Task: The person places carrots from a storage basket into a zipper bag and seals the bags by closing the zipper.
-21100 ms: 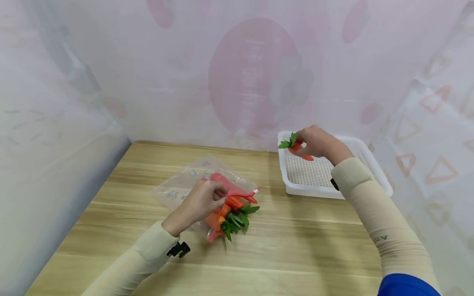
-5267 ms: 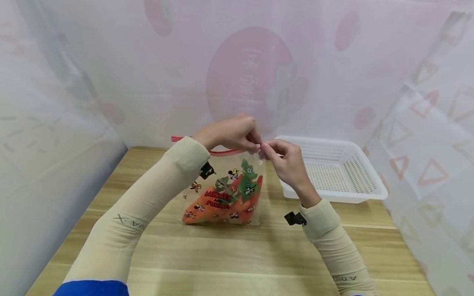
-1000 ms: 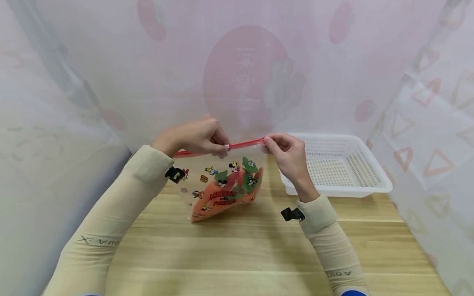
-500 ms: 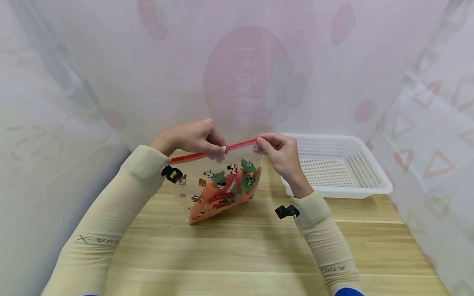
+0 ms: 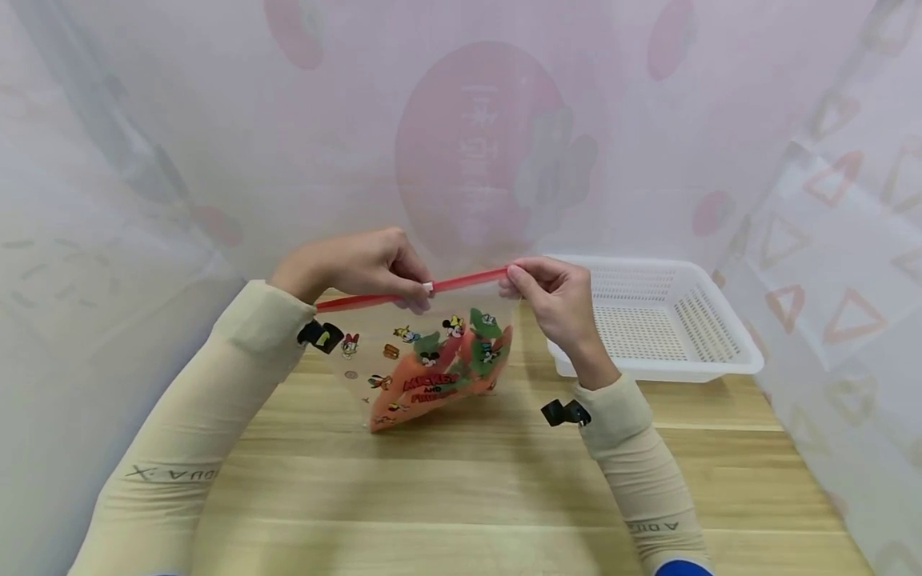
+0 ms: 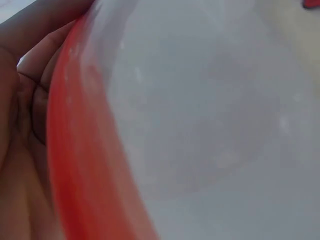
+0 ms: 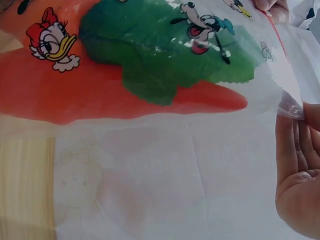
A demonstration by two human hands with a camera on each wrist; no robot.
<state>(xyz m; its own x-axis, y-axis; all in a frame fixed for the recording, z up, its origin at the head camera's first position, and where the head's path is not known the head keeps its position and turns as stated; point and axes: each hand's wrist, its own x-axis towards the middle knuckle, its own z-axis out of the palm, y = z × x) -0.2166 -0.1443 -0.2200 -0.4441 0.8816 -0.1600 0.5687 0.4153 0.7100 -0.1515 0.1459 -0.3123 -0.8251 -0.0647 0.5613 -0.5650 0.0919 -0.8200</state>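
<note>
A clear zip bag (image 5: 432, 376) printed with cartoon figures hangs between my hands, its lower edge at the table. Inside lie orange-red carrots (image 7: 175, 100) with green leaves. My left hand (image 5: 367, 268) pinches the small white slider (image 5: 428, 288) partway along the red zip strip (image 5: 468, 281). At the bag's upper right corner, my right hand (image 5: 558, 304) pinches the strip's end between thumb and fingers. The left wrist view is mostly filled by the strip and clear plastic, with part of the palm behind; the slider is out of sight there.
A white perforated plastic basket (image 5: 720, 370) stands at the back right, just beyond my right hand. Beneath everything is a wooden table (image 5: 446, 496). Pale printed sheets (image 5: 288, 160) rise at the back and both sides.
Earliest, the bag lay flat and my right hand held a carrot over the basket. Later it stood upright, slider at its right end. In the last second, slider and left hand moved slightly left.
</note>
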